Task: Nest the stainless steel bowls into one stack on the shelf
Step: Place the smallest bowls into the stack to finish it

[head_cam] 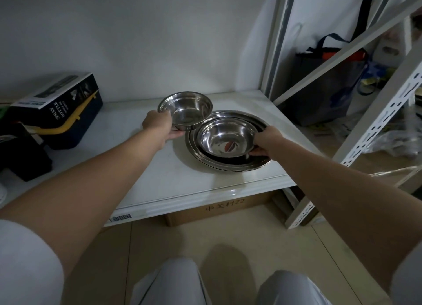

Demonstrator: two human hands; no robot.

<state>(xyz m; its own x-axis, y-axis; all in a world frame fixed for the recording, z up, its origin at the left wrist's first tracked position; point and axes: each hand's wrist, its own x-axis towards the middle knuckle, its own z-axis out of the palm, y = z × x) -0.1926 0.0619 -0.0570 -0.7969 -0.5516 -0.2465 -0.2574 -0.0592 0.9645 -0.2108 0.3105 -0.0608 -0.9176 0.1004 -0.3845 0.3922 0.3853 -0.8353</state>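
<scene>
At frame centre on the white shelf (159, 181), your left hand (159, 128) grips the small round steel bowl (185, 109); your right hand (266, 142) holds the medium steel bowl (226, 137) in the wide steel basin (228, 165). Lower the small one level, centred.

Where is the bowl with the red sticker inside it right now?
The stickered bowl sits centre-right on the white shelf, inside the wide shallow bowls, with the right hand gripping its right rim.
</scene>
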